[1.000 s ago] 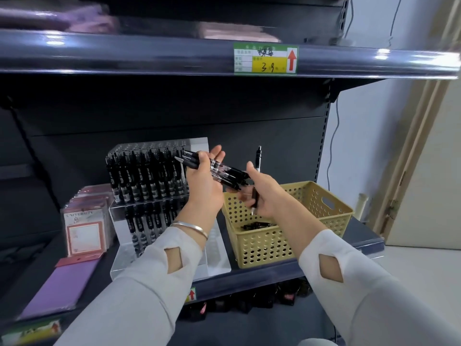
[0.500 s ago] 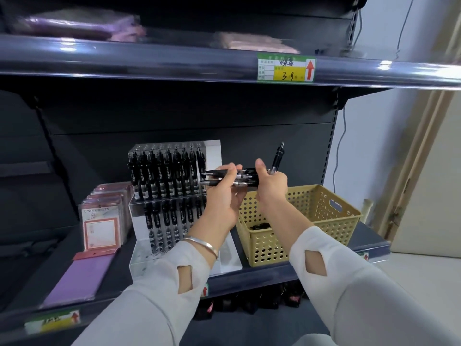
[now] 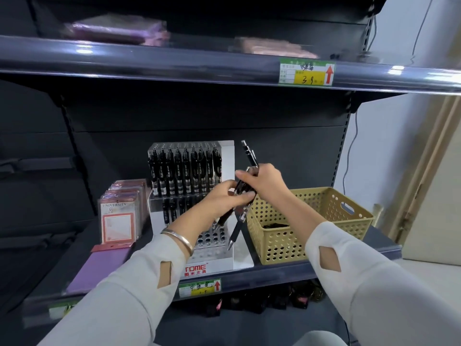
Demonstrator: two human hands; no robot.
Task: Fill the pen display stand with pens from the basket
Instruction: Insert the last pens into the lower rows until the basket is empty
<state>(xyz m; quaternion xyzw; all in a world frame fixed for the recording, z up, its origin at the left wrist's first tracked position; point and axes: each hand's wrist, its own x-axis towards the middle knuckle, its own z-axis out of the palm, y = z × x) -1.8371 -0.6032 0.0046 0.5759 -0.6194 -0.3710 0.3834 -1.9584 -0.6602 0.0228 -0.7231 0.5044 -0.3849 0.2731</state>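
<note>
Above the pen display stand (image 3: 197, 267), left hand (image 3: 222, 198) grips several pens (image 3: 236, 227); right hand (image 3: 267, 181) pinches a single pen (image 3: 249, 153), tilted upward.

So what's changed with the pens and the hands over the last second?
The bundle of pens in the left hand swung from roughly level to tips-down over the lower holes of the pen display stand. The right hand, gripping a single pen, closed in against the bundle. The basket and stand stayed put.

Two hands, the left hand (image 3: 222, 196) and right hand (image 3: 264, 179), grip a bundle of black pens (image 3: 243, 188) above a clear pen display stand (image 3: 224, 156), beside a yellow basket (image 3: 311, 236) on a shelf (image 3: 274, 273).
</note>
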